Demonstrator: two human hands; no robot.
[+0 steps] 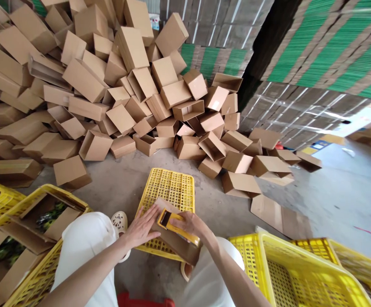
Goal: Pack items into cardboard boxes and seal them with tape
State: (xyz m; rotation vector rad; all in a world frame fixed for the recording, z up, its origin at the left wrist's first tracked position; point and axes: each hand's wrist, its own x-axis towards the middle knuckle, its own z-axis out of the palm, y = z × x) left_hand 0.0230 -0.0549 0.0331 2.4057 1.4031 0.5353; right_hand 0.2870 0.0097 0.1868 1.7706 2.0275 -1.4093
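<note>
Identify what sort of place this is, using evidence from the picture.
Probably a packing area in a warehouse or workshop: cardboard boxes are heaped on the floor, tall stacks of what looks like flat cardboard stand behind them, and perforated yellow plastic crates stand to both sides.

Loose white trousers [88, 247], cream clogs [119, 220], the left dark-dotted; bare forearms [97, 267]

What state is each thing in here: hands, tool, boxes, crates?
Left hand: spread, on the cardboard.
Right hand: closed around the tool.
Yellow tool: held over the box.
Box in front: on the middle crate; whether fastened, unclear.
Middle crate: perforated face up.
Piled boxes: jumbled, several open-ended.
Left crate: open, holding open boxes.
Right crate: open.
</note>
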